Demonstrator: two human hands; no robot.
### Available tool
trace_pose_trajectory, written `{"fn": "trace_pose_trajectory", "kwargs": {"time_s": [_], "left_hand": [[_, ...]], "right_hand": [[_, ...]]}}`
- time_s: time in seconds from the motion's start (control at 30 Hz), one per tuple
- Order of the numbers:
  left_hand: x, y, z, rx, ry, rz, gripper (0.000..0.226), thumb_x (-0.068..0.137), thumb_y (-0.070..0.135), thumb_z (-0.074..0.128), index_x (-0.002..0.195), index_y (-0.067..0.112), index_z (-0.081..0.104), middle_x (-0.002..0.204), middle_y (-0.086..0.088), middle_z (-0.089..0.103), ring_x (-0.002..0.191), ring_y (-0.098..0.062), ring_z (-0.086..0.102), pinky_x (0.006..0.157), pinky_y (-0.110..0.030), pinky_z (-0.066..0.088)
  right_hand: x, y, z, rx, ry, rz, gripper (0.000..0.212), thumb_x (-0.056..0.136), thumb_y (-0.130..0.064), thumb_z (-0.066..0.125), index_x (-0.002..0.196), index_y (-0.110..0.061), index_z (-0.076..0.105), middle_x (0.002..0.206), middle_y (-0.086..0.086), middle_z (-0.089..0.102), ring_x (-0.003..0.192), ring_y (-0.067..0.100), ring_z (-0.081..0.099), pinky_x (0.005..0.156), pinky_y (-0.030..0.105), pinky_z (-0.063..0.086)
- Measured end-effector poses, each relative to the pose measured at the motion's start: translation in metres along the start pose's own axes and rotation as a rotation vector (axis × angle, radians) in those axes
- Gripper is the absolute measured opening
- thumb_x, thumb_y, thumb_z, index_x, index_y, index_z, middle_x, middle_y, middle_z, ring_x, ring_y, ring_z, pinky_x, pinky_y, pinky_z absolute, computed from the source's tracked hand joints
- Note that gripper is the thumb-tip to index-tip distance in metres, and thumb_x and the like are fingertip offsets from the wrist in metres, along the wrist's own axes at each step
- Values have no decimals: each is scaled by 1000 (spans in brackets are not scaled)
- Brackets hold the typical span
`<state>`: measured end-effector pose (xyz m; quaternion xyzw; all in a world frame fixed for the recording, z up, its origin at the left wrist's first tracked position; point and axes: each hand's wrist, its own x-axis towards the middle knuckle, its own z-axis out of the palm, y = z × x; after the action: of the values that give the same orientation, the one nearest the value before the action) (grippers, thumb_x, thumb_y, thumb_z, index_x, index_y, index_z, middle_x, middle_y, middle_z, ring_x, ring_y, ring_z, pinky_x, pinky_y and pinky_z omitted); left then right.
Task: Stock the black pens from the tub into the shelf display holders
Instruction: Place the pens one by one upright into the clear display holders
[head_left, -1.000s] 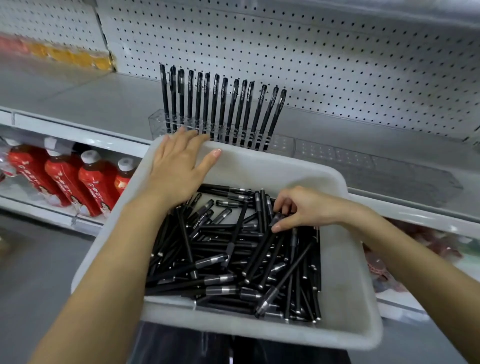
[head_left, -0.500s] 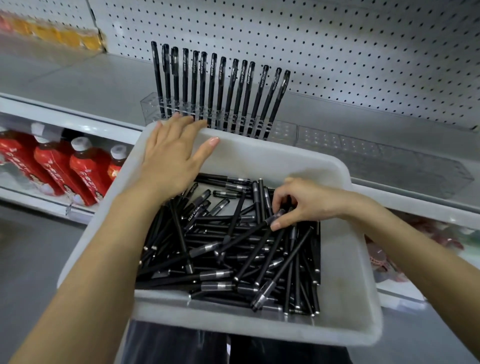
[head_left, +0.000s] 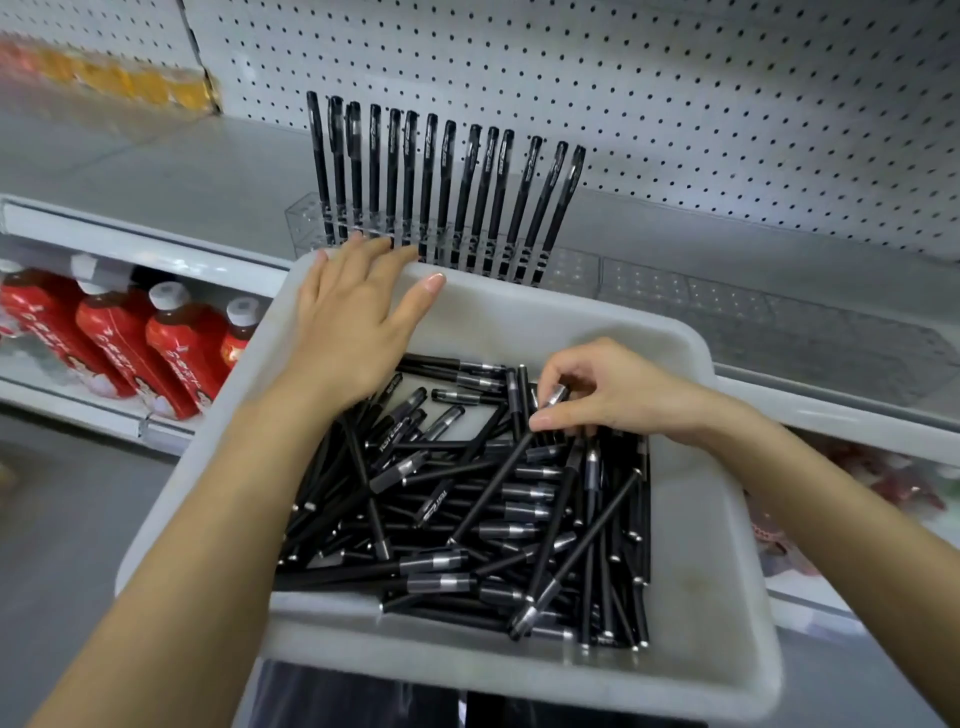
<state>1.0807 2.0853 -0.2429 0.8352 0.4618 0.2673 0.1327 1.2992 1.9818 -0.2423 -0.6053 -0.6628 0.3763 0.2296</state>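
Tub (head_left: 722, 561): pale plastic, holding a loose heap of black pens (head_left: 467, 519) lying crossed.
Right hand (head_left: 608, 395): inside the tub, thumb and fingertips pinched on the silver-banded end of one pen (head_left: 498, 483), which slants down into the heap.
Left hand (head_left: 358, 317): fingers spread flat, resting on the tub's far rim, gripping nothing.
Display holder (head_left: 306, 223): clear, on the shelf (head_left: 171, 171) just behind the tub, with a row of upright pens (head_left: 447, 176).
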Motion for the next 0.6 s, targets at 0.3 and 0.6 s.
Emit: {"fn": "trace_pose_trajectory", "kwargs": {"time_s": [0.3,0.6], "left_hand": [[-2,50,-6,-424,-59,100,42,93,50,40,123,28,59,120,17,60,107,9,51,88,-5,36],[2,72,10,-559,-16,45,20,78,25,73,94,36,69,79,20,69,76,4,63,71,-23,53]], "right_hand": [[0,-23,-25,563,250,-24,6,82,1,65,82,-5,62,67,4,63,60,12,58,57,19,47],[14,-56,-53,607,550,-133,8,77,-9,69,81,-3,65,68,3,63,59,12,61,57,19,50]]}}
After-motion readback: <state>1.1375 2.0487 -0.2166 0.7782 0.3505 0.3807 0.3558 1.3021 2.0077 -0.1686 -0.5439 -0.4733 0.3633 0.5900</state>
